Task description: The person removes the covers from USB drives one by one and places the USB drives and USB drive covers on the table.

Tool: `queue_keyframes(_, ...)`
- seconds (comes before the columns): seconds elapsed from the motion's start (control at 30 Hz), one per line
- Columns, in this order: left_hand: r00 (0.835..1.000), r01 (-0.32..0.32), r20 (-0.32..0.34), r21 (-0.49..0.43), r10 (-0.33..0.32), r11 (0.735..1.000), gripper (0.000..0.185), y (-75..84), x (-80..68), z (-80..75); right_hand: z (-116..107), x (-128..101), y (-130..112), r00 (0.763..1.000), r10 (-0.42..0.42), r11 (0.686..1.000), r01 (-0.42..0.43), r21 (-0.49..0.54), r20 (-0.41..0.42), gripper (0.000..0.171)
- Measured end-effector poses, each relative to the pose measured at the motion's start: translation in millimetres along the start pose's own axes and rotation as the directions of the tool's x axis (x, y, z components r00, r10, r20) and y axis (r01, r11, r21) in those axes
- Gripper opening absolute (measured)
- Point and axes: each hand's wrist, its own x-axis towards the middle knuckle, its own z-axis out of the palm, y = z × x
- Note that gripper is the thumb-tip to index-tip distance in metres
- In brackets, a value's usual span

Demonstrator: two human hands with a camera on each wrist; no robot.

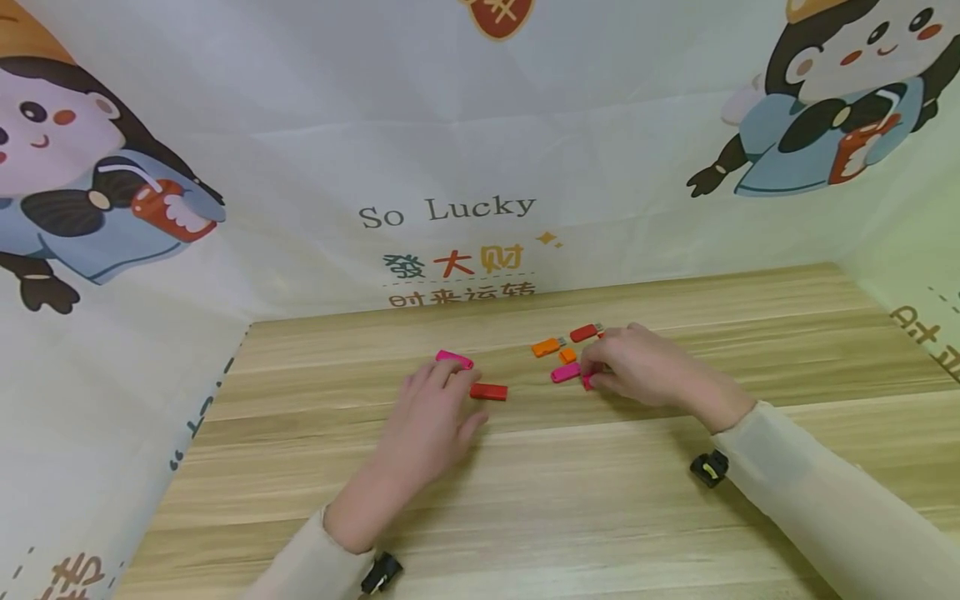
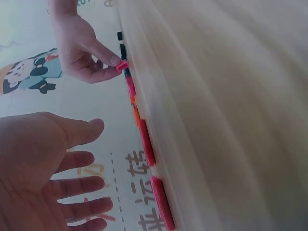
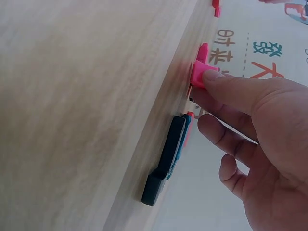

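My right hand (image 1: pixel 637 362) pinches a small pink cap (image 3: pixel 198 74) between thumb and fingers, low over the wooden table. Just left of it lies a pink USB flash drive (image 1: pixel 565 372). My left hand (image 1: pixel 427 417) is held with relaxed, spread fingers and nothing in its grasp. Near its fingertips in the head view are a capped red flash drive (image 1: pixel 489 392) and a second pink stick (image 1: pixel 454 359). An orange flash drive (image 1: pixel 546 347) and a red one (image 1: pixel 583 333), both with metal plugs bared, lie behind the right hand's pink drive, alongside an orange cap (image 1: pixel 567 356).
Dark flash drives, one black (image 3: pixel 171 144) with its black cap (image 3: pixel 153 189) close by, lie beside my right hand and are hidden in the head view. A printed cloth (image 1: pixel 450 150) hangs at the back and sides of the wooden table (image 1: pixel 585 517).
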Motion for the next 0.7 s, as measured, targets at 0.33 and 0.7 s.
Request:
queue_keyframes(0.33, 0.999, 0.048, -0.012, 0.003, -0.048, 0.999, 0.054, -13.8, -10.0, -2.5, 0.1, 2.8, 0.1, 1.000, 0.013, 1.000, -0.013, -0.013, -0.018, 0.007)
queue_keyframes(0.7, 0.998, 0.058, -0.022, 0.015, -0.058, 0.998, 0.050, -16.6, -9.3, -8.4, -1.4, 7.9, 2.5, 1.000, 0.013, 0.999, -0.013, 0.039, 0.006, 0.008)
